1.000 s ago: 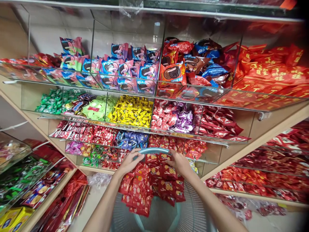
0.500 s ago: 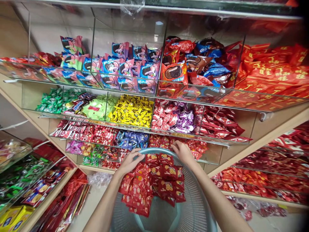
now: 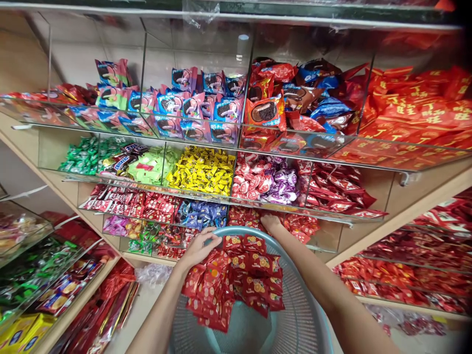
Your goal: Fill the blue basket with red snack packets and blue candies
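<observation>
My left hand (image 3: 201,247) is closed over the far left rim of a blue-green plastic basket (image 3: 300,295). Inside the basket, red candy packets with orange-slice pictures (image 3: 254,285) lie heaped toward the far side. Past the rim, my right hand (image 3: 271,223) reaches into a low shelf compartment, between red-wrapped candies (image 3: 243,216) on its left and more red packets (image 3: 301,226) on its right. The fingers of that hand are bent down and mostly hidden, so what they hold does not show.
Clear shelf fronts (image 3: 280,206) run above and around my right hand. Higher compartments hold yellow candies (image 3: 204,169), purple-and-white candies (image 3: 282,179) and cookie packs (image 3: 265,112). A slanted wooden panel (image 3: 416,209) borders the right side; more candy bins (image 3: 33,260) stand at left.
My right hand has pushed slightly left and deeper among the red candies, its fingers now less visible. My left hand and the basket stay nearly in place.
</observation>
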A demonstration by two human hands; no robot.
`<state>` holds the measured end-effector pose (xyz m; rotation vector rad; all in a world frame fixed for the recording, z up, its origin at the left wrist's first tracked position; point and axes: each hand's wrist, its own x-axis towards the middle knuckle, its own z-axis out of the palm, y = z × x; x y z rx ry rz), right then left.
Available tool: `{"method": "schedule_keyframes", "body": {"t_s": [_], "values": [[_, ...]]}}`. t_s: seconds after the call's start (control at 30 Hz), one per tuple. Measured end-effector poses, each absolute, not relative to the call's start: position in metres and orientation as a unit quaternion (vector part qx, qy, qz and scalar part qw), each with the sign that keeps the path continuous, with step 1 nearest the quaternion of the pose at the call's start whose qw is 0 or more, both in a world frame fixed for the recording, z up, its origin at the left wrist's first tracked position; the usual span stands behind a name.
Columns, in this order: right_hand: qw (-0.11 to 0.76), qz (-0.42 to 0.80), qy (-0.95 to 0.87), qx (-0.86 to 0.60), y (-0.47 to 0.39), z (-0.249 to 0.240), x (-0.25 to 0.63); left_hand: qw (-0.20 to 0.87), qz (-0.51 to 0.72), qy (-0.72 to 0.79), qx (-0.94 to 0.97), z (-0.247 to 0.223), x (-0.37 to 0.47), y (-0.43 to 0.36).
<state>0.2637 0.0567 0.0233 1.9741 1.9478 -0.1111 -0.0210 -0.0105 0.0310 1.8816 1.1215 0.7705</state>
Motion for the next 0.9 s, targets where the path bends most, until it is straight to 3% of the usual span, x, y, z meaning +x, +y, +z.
{"method": "schedule_keyframes", "body": {"t_s": [0.23, 0.53, 0.9], "values": [[0.189, 0.001, 0.715, 0.673, 0.050, 0.012, 0.267, 0.391, 0.302, 0.443, 0.749, 0.032, -0.021, -0.012], [0.157, 0.023, 0.743, 0.650, 0.028, 0.039, 0.262, 0.390, 0.302, 0.447, 0.746, 0.031, -0.021, -0.012], [0.041, 0.024, 0.728, 0.684, 0.014, 0.066, 0.265, 0.390, 0.305, 0.439, 0.749, 0.029, -0.021, -0.010]]}}
